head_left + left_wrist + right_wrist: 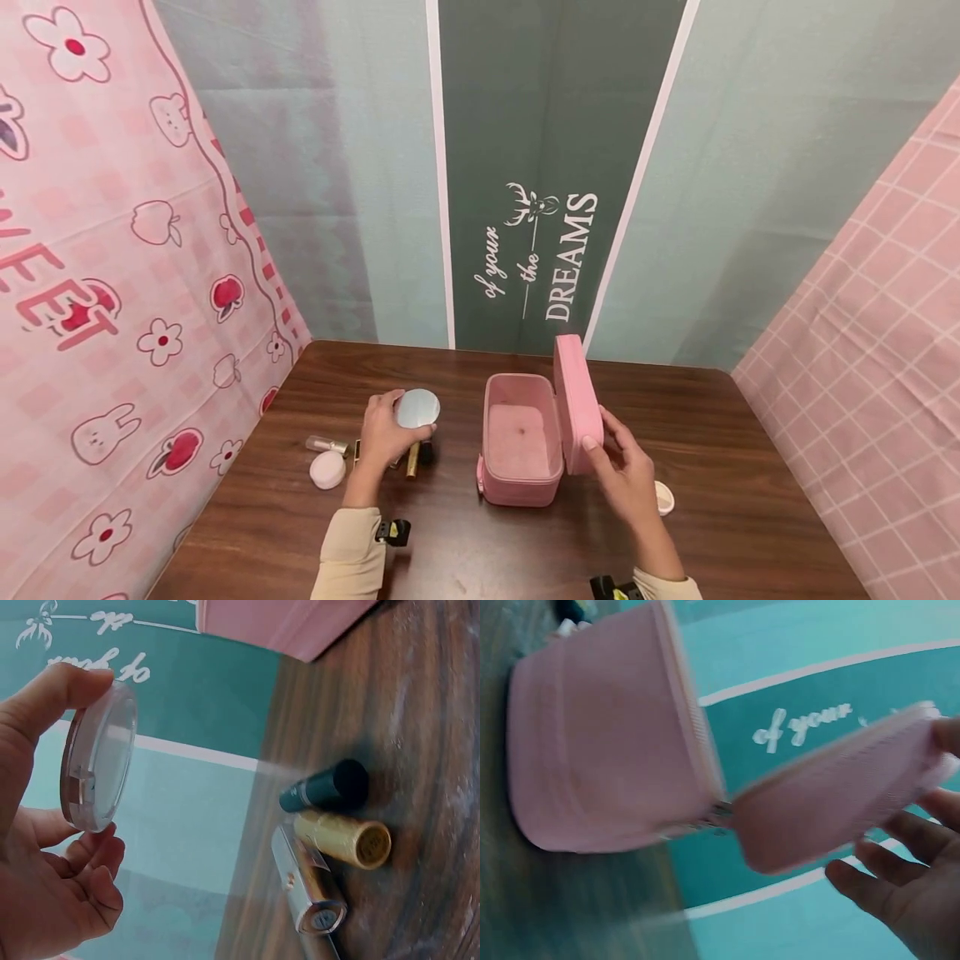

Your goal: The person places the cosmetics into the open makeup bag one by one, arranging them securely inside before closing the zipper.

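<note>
My left hand (382, 433) grips a round compact (417, 408) by its edge, thumb on one side and fingers on the other, raised above the table. In the left wrist view the compact (105, 761) has a clear rim. A pink cosmetic case (521, 493) stands open on the table, its visible inside bare. My right hand (626, 471) holds the raised lid (576, 404) at its outer edge, the thumb on the lid. Below my left hand lie a black tube (326, 787), a gold tube (345, 838) and a clear-and-gold tube (304, 881).
Left of my left hand are a round white jar (327, 471) and a clear tube (326, 445). A small round white item (664, 497) sits beside my right wrist. Curtains stand behind the wooden table (480, 550) and at both sides.
</note>
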A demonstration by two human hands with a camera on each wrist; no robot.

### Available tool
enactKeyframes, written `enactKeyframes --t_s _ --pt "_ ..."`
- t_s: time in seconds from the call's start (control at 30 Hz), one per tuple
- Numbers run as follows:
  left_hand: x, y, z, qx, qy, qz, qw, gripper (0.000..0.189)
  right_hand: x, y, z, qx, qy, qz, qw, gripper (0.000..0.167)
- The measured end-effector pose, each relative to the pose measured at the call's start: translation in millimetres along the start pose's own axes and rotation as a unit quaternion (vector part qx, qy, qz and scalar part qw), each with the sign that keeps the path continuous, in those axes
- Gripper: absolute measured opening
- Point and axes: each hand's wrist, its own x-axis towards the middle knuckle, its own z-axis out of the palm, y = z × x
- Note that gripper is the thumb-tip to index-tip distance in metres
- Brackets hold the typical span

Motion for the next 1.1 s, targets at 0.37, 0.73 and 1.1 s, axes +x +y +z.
enactKeyframes --t_s 0.37,0.73,1.1 --pt "-5.5 16.2 0.9 -0.002 -0.004 0.026 0.9997 0.079 8.9 23.5 -24.7 -0.148 -0.047 -0.138 0.9781 0.059" --pt "-6.5 24.3 4.7 -0.004 -0.012 0.041 0.9991 0.078 11.0 27.4 -33.5 -0.232 -0.053 -0.178 0.9548 0.078" --pt "-6.2 32.9 7.3 -0.014 -0.019 0.068 0.9974 0.077 7.2 34.9 -41.2 -0.227 -0.044 -0.167 0.9585 0.075"
